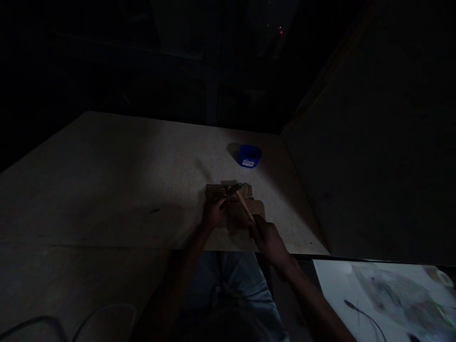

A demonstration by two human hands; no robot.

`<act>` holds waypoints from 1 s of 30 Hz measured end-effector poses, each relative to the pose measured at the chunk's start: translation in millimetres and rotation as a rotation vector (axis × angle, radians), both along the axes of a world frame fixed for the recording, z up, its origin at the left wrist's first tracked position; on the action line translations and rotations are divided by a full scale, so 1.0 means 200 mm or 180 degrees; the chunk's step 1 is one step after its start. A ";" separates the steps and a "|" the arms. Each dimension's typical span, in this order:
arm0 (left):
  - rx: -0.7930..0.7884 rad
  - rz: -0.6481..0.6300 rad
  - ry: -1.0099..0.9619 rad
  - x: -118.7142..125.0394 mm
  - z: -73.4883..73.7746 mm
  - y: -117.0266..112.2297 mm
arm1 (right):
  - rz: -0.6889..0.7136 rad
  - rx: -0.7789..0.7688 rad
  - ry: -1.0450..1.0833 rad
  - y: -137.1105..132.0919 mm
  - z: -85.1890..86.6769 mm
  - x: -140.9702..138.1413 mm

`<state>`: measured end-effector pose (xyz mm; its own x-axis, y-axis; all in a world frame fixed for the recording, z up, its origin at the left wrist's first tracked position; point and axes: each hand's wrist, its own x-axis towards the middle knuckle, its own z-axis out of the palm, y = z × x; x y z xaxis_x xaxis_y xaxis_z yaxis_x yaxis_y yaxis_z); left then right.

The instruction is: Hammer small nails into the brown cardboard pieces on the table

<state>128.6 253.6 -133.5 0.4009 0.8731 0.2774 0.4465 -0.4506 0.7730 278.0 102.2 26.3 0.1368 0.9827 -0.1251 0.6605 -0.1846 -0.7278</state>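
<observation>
My right hand is wrapped round the wooden handle of a hammer. The hammer's dark head is up and to the left, just beyond the fingertips of my left hand. Those fingers are drawn together at the left part of a brown piece that looks like cardboard or wood, lying near the table's front edge. Whatever they may pinch is too dark to make out. Whether the hammer head touches the brown piece, I cannot tell.
On the pale table, a blue container with a white label stands farther back. Small dark slim pieces lie to the left. A dark panel rises along the right side. At lower right, a cable rests on a white surface.
</observation>
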 end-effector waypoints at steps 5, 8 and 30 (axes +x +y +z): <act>-0.0045 -0.0014 -0.0022 0.00 0.04 -0.01 | 0.0064 -0.0100 -0.0202 0.00 0.00 -0.01; -0.0126 0.0007 -0.0024 0.01 0.03 -0.01 | 0.0061 -0.0129 -0.0285 0.00 -0.05 -0.01; -0.0557 -0.0119 -0.0410 0.03 -0.01 0.00 | -0.0183 -0.0033 -0.0222 -0.03 -0.15 -0.01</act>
<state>135.5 253.1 -135.6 0.4049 0.8977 0.1738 0.3246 -0.3188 0.8905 275.4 95.5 -2.7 0.2017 0.9716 -0.1234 0.6975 -0.2309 -0.6783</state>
